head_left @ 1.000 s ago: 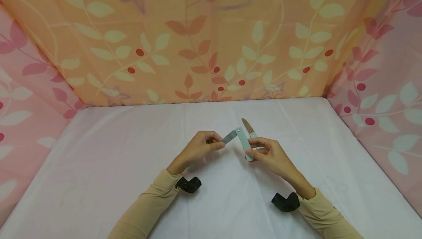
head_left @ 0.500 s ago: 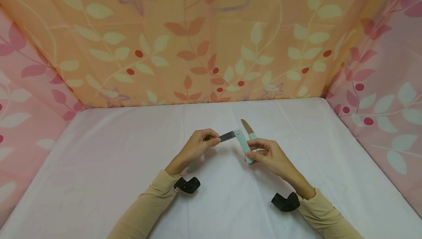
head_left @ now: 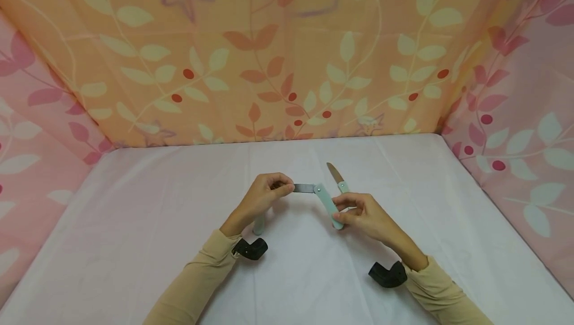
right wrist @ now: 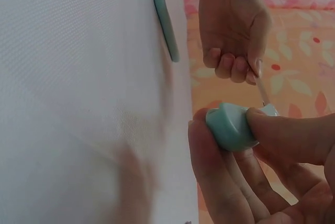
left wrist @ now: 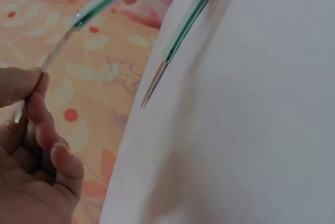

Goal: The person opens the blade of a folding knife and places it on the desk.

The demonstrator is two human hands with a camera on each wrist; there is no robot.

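Note:
A mint-green folding knife (head_left: 327, 203) is held up between my two hands, its steel blade (head_left: 304, 188) partly swung out from the handle. My left hand (head_left: 262, 198) pinches the blade near its tip between thumb and fingers. Lower down the handle, my right hand (head_left: 365, 213) grips it; the handle's rounded end (right wrist: 230, 127) shows between thumb and fingers in the right wrist view. Just beyond the right hand lies a second mint-handled folding knife (head_left: 343, 187), its brownish blade out, with part of its handle hidden.
Beside my left wrist, a mint-green handle (head_left: 258, 225) lies on the white cloth, seen whole in the right wrist view as a slim bar. The white-covered table (head_left: 179, 175) ends at a patterned orange curtain (head_left: 269, 66), with pink cloth on both sides. Black wrist mounts sit below both hands.
The blade has swung farther out, from slanting down-left to nearly level. My left hand has moved left and slightly up with it; the right hand has lowered slightly with the handle.

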